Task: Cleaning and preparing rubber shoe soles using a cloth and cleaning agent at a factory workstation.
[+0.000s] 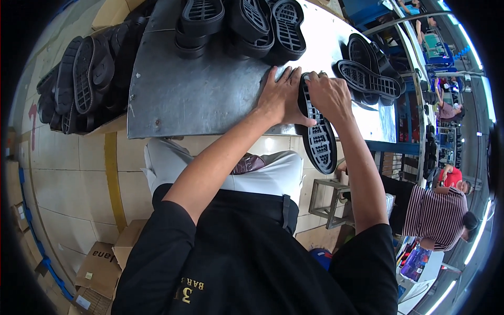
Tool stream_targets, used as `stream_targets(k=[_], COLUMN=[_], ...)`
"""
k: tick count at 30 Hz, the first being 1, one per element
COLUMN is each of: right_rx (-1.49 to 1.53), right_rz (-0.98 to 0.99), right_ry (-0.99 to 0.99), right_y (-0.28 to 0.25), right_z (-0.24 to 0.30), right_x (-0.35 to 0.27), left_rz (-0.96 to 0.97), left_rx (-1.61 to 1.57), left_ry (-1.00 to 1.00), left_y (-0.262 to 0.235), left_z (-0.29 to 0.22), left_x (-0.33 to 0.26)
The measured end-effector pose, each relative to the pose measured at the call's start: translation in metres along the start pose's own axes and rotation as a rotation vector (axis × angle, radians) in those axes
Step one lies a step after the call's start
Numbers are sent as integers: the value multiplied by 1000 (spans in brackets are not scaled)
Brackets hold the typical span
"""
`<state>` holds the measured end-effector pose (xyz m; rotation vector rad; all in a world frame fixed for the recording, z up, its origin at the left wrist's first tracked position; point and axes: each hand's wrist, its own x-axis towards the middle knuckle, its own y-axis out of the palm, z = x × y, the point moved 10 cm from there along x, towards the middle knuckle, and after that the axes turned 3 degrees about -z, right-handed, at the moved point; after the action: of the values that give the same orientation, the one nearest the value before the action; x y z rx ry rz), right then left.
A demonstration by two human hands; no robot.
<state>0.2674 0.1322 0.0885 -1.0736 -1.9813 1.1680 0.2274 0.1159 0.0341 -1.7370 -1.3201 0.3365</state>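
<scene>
A black shoe sole [319,137] lies with its gridded side up across the near edge of the metal table, its near end jutting past the edge. My left hand [281,100] rests along its left side, fingers stretched out on the tabletop and thumb laid over the sole. Over the far end of the sole, my right hand [331,96] is closed, knuckles up. A small pale bit shows by its fingertips; what it is I cannot make out. Right of my hands lie more black soles [367,79], loosely piled.
Stacked black soles [252,26] stand at the table's [194,89] far side. A carton heaped with soles [84,79] is at the left. Cardboard boxes [100,268] sit on the floor lower left. A stool [328,202] and a person in a striped shirt [436,218] are to the right.
</scene>
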Motion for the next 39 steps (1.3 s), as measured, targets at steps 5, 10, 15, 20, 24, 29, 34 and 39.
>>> stream_targets(k=[5, 10, 15, 20, 24, 29, 34, 39], right_rx=[104, 119, 441, 899, 759, 308, 185, 185], right_rz=[-16, 126, 106, 23, 22, 0, 41, 147], right_ry=[-101, -105, 141, 769, 711, 329, 213, 290], right_y=[-11, -7, 3, 63, 52, 15, 14, 29], right_z=[9, 9, -28, -83, -78, -76, -72, -89], right_x=[-9, -30, -74, -118, -101, -51, -17, 0], left_rz=[50, 59, 100, 138, -253, -73, -119, -58], left_rx=[33, -21, -15, -285, -337, 5, -85, -20], left_ry=[-8, -26, -82, 51, -24, -136, 81, -24], left_y=[4, 5, 11, 23, -8, 3, -11, -22], left_z=[4, 9, 5, -24, -20, -96, -79, -30], left_x=[4, 8, 12, 36, 28, -75, -50, -49])
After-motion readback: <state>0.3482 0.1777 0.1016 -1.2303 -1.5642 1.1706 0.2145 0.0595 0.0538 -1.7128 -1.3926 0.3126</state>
